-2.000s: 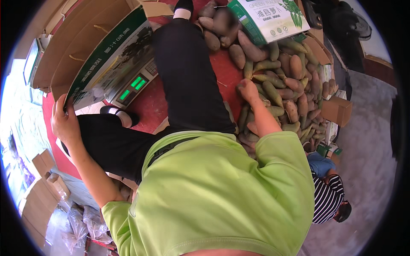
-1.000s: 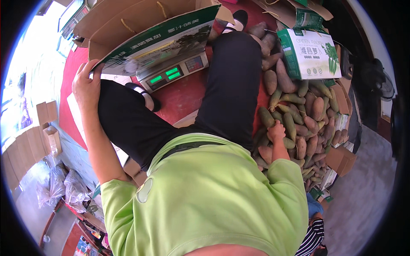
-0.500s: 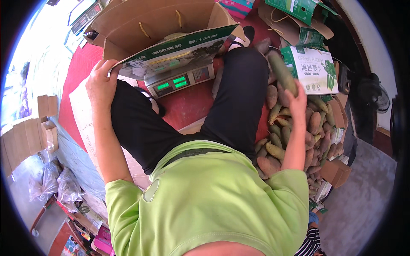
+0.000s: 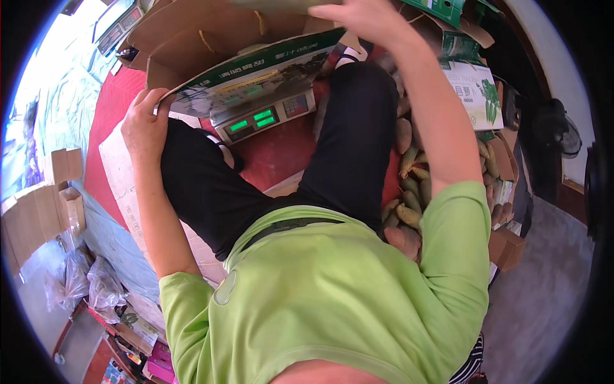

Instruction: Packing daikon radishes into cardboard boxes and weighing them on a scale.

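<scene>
Swung from over the root pile half a second ago to the far side of the lap, the right hand [image 4: 358, 16] now has a long green radish [image 4: 275, 5] above the open end of a printed cardboard carton [image 4: 256, 77]. Its fingers look closed round the radish's right end, though blur and the picture's edge hide the full grip. Meanwhile the left hand [image 4: 146, 121] has stayed on the carton's near left corner, pinching the top edge between thumb and fingers. Below and just nearer, a digital scale [image 4: 262, 121] with lit green digits sits on a red surface [image 4: 275, 153], the carton apparently resting on it. To the right of the black trousers lies the pile of roots [image 4: 409, 198], some green, others reddish-brown.

Such a radish is probably firm, dense and fairly heavy, smooth enough to slip and liable to bruise; a wrap round its thick middle should balance best. Carton walls look stiff but bendable, best steadied by the rim.
</scene>
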`<state>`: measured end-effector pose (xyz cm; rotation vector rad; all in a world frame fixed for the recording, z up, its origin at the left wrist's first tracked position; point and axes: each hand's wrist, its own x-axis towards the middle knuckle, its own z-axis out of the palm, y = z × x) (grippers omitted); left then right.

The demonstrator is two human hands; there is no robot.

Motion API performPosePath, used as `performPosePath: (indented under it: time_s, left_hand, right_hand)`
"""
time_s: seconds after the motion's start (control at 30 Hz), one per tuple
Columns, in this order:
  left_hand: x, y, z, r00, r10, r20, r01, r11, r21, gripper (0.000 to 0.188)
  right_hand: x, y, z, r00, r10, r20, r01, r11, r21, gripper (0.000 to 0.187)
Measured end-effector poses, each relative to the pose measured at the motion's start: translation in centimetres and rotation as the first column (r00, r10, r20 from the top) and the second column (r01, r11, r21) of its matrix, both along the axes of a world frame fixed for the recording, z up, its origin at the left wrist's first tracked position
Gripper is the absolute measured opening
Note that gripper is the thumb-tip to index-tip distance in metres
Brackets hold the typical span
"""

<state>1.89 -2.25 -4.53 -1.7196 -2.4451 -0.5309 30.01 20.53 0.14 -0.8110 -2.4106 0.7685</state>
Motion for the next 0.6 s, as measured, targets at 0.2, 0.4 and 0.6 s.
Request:
performPosePath:
  time_s: [0.2,0.4,0.6]
  left_hand:
    - [-0.4,0.2,-0.2,0.999,-0.034,0.026,0.034,0.999,0.007,0.014]
    - [-0.9,0.4,-0.9,0.990,-0.100,0.098,0.094,0.993,0.067,0.016]
    - [-0.7,0.3,-0.7,0.994,-0.056,0.090,0.054,0.998,0.029,0.016]
  right_hand:
    - [-1.0,1.1,-4.3,0.981,-0.007,-0.194,0.031,0.992,0.121,0.043]
    - [10.9,-0.9,-6.4,0.903,-0.392,-0.176,0.336,0.899,-0.282,0.033]
    - [24.4,-8.4,-20.3,0.743,-0.662,0.098,0.629,0.642,-0.438,0.028]
